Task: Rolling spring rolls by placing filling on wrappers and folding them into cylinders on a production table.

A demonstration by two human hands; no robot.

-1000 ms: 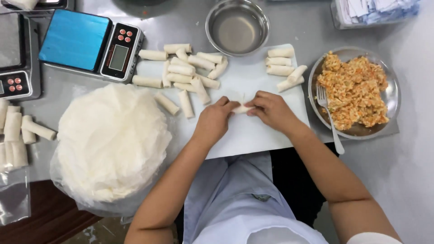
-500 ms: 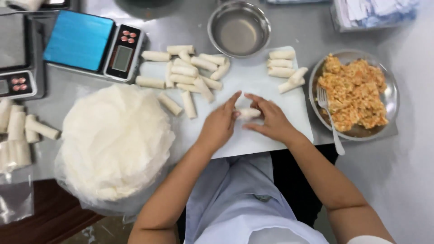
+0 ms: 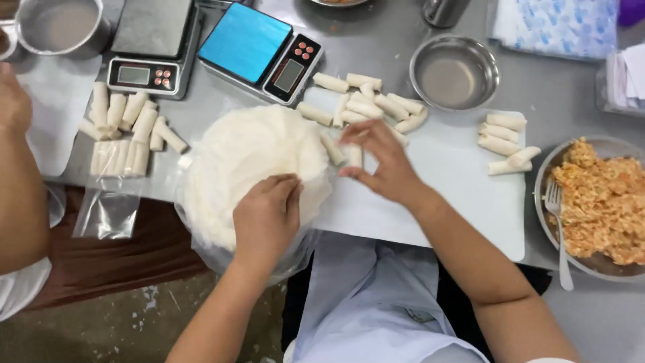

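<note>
My left hand (image 3: 265, 218) lies on a round stack of thin white wrappers (image 3: 238, 158), its fingertips curled and pinching at the top sheet. My right hand (image 3: 379, 165) hovers over the white cutting board (image 3: 463, 202), thumb and fingers around a finished roll (image 3: 354, 156) that rests beside another roll at the stack's right edge. A pile of finished rolls (image 3: 366, 107) lies just beyond that hand.
A metal bowl of orange filling (image 3: 601, 202) with a fork (image 3: 556, 228) stands at the right, near three rolls (image 3: 504, 142). Behind are a steel bowl (image 3: 453, 72) and two scales (image 3: 259, 50). More rolls (image 3: 124, 128) lie left, by another person's arm (image 3: 20, 175).
My hands have parted from the middle of the board. The left went left onto the wrapper stack; the right carried the roll up towards the pile. The view shifted left.
</note>
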